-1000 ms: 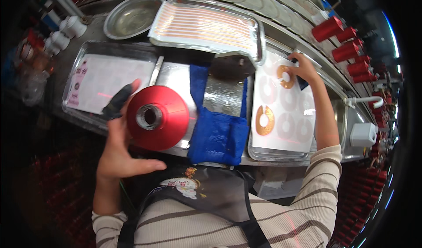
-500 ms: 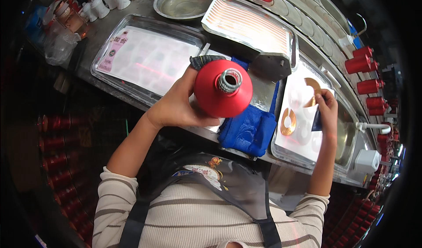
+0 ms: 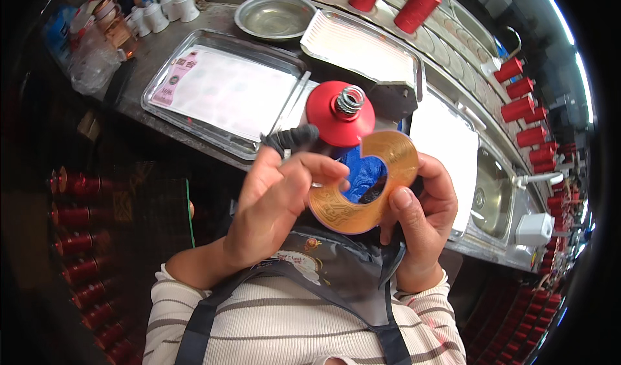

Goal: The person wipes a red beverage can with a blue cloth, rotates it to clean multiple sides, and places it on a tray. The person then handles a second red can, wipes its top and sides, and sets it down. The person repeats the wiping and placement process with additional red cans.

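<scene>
A flat copper-coloured ring (image 3: 362,187) with a gap in its band is held up close under the camera, between both hands. The gap sits at about 12 o'clock on the ring. The right hand (image 3: 420,216) is closed on the ring's rim at 3 to 5 o'clock, thumb pressed on the face. The left hand (image 3: 275,200) is curled at the 9 o'clock side; its fingers (image 3: 317,168) are bent together over the rim, though whether they clamp it or only touch cannot be told. One finger wears a dark cot (image 3: 294,137).

A red cone spool (image 3: 339,114) with a metal threaded cap stands just beyond the ring at 12 o'clock, on a blue cloth (image 3: 363,174) seen through the ring's hole. At 10 o'clock a steel tray (image 3: 223,90) lined with a pale sheet lies on the surface (image 3: 139,64); a second tray (image 3: 362,45) and a round steel bowl (image 3: 275,16) lie further off.

Judgement: the ring is best held by its edges only, so the patterned face is not smeared. Grip should be kept light, since a thin split band is likely to bend. The gap should be kept facing the spool.
</scene>
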Motion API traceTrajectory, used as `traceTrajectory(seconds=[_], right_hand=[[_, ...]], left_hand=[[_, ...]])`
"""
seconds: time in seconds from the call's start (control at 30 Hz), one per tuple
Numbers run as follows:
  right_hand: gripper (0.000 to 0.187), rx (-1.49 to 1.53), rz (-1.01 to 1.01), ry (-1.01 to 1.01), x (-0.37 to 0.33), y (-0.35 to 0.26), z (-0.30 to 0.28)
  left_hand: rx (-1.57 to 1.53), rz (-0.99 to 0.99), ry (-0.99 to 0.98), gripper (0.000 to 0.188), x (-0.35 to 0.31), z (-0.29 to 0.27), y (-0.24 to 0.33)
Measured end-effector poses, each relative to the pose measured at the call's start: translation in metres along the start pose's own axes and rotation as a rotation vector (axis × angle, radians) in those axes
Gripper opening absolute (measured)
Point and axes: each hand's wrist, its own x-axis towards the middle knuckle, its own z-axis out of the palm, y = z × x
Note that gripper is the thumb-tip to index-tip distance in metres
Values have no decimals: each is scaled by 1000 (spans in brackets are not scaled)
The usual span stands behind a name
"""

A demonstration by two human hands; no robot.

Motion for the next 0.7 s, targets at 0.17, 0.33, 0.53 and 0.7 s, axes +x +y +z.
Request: traceTrajectory(seconds=[0.17,0.33,0.53,0.7], right_hand=[[36,-312,-281,2,20,16,-13],[40,-382,-323,-49,50,25,-23],[52,-374,-150,0,85,43,-28],[61,112,47,-238,96,52,-52]], left_hand=[[162,272,124,45,17,-5,2],[497,650,162,50,45,-24,-11],[718,645,261,59,54,-37,-19],[283,143,181,53,68,-27,-4]])
